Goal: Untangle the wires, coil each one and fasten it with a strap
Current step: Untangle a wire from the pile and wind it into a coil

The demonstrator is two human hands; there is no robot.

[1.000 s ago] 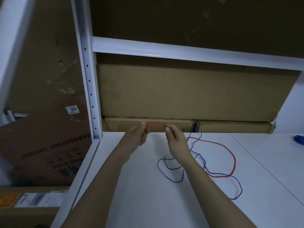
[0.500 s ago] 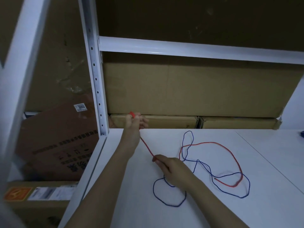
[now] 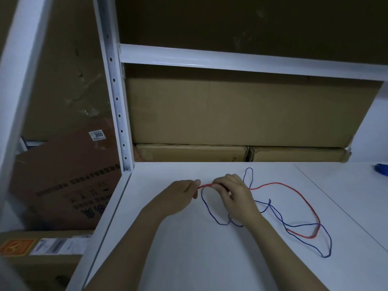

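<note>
Small white rectangular sticker on leaning brown cardboard box: reads "3055". Dark printed characters on same box face: not legible. Orange square label on lower cardboard carton: logo only, unreadable.

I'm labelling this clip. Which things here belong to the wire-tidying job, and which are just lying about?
Part of the job:
red wire, pinched by the left hand and right hand
blue wire, loose on the white table, crossing the red one

Lying about:
cardboard boxes behind the table
blue object at the right edge
white shelf frame
</note>
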